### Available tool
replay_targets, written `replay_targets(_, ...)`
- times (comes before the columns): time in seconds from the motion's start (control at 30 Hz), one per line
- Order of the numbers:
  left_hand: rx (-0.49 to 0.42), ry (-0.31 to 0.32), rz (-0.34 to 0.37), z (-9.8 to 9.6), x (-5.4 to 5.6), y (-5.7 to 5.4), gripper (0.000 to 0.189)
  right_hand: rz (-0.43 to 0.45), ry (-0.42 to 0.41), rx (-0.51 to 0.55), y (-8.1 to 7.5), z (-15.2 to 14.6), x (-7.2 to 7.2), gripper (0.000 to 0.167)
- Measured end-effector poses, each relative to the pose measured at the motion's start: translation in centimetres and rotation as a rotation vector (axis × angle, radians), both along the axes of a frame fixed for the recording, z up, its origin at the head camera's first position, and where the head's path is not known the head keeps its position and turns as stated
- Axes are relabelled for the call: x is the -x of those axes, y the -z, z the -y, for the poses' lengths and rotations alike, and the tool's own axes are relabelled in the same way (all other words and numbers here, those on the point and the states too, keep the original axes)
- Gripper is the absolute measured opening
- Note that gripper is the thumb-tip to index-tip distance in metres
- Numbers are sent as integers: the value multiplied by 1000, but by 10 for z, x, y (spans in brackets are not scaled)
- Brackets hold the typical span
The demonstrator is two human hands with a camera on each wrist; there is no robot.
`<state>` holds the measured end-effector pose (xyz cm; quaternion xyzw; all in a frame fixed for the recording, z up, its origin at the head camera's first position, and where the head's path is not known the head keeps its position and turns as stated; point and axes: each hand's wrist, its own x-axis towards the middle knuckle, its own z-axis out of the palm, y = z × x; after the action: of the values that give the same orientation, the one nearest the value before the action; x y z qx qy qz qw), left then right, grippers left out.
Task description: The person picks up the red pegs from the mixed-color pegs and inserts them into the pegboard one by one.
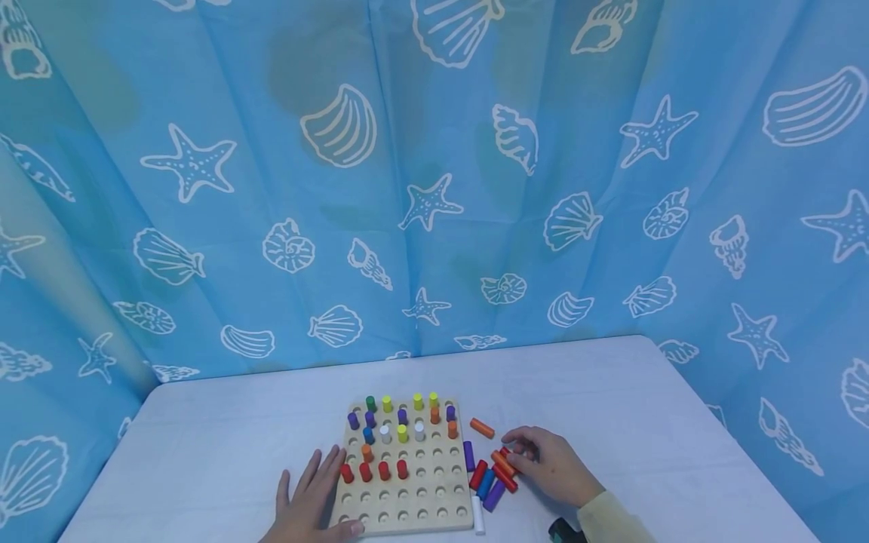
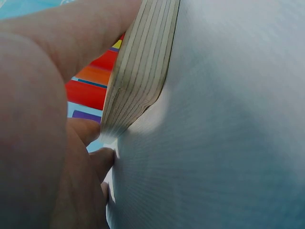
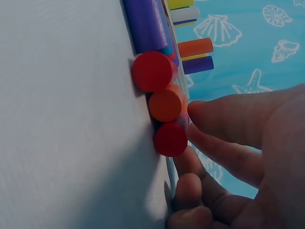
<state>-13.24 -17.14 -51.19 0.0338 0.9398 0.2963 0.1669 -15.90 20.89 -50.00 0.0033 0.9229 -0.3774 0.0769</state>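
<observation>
A wooden pegboard [image 1: 434, 483] with rows of round holes lies on the table. Along its left edge my left hand [image 1: 307, 501] rests with fingers extended, the thumb at the front-left corner; the left wrist view shows the layered board edge [image 2: 143, 57] beside the fingers. My right hand [image 1: 553, 464] is at the loose pegs right of the board, fingers loosely bent. In the right wrist view its fingertips come right up to a red peg [image 3: 170, 138] and an orange peg [image 3: 166, 103]. Another red peg [image 3: 153, 71] and a purple peg [image 3: 147, 26] lie alongside.
Upright in the board stand red pegs [image 1: 384, 471], yellow pegs [image 1: 418, 402], and several other colours. Loose blue [image 1: 485, 483], white [image 1: 478, 515] and orange [image 1: 482, 428] pegs lie at its right. A black object [image 1: 565, 530] is by the right sleeve. A shell-print curtain [image 1: 421, 249] hangs behind.
</observation>
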Motion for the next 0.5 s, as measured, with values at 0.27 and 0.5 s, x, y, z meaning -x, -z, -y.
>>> replay_targets(0.27,4,3,14,0,0,-1,119,-6,-19,-16,3,-2,0,23)
replay_targets(0.5,-1,4,14,0,1,-1,120,-9,-56,-34,8,-4,2,23)
